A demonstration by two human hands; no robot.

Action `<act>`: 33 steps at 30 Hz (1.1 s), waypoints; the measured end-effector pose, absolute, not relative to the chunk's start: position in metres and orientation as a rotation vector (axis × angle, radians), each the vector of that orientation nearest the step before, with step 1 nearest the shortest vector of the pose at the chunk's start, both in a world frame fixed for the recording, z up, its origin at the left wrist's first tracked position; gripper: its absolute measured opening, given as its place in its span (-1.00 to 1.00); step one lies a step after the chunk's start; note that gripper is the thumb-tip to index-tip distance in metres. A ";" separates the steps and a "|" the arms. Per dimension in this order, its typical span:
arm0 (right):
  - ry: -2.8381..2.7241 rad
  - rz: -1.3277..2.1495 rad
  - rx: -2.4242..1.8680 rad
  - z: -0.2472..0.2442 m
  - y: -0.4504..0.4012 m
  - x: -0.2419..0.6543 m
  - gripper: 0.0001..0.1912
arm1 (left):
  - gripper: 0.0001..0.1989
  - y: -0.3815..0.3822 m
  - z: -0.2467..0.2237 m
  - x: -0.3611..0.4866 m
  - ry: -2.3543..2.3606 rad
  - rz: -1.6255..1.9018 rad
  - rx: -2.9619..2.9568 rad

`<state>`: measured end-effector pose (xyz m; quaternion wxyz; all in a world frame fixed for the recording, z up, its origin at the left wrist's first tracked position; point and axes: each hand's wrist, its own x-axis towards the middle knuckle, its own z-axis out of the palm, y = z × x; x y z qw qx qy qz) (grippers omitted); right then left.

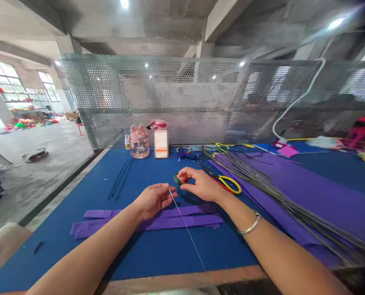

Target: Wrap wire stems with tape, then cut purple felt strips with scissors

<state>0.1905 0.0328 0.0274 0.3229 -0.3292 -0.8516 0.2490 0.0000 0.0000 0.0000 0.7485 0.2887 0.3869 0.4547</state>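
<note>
A: Left hand [156, 200], what are the fingers doing?
B: Thumb and index pinching the top of a thin wire [185, 224]; other fingers loose, part curled, a bit apart
A: Where does the wire go?
B: Slants down and right from the pinch, over the purple strips [167, 223], toward the near table edge; low end too faint to place
A: Right hand [202, 183]?
B: Thumb and curled fingers closed on a small green roll [176, 179], held just beyond the left fingertips, over the table; silver bracelet [252, 226] on that forearm
A: Next ring out?
B: Purple strips lie flat, roughly side by side, under and behind the left forearm. Scissors [222, 178] with yellow and red handles just past the right hand, partly hidden by it
A: Further?
B: Three dark green stems [120, 180] lie apart on the left of the blue table [78, 192]. Right side: bundle of dark wires [287, 198] across a big purple sheet [320, 180]
A: Far edge?
B: Pink-lidded jar [139, 144], then a pink-capped bottle [161, 141] with its front pixelated, then a blue glue gun [188, 155]; perforated screen [170, 92] behind them all
</note>
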 end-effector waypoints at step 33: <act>-2.331 0.661 -0.934 0.031 0.025 0.189 -0.66 | -0.91 0.006 -0.002 -0.012 0.704 1.328 0.698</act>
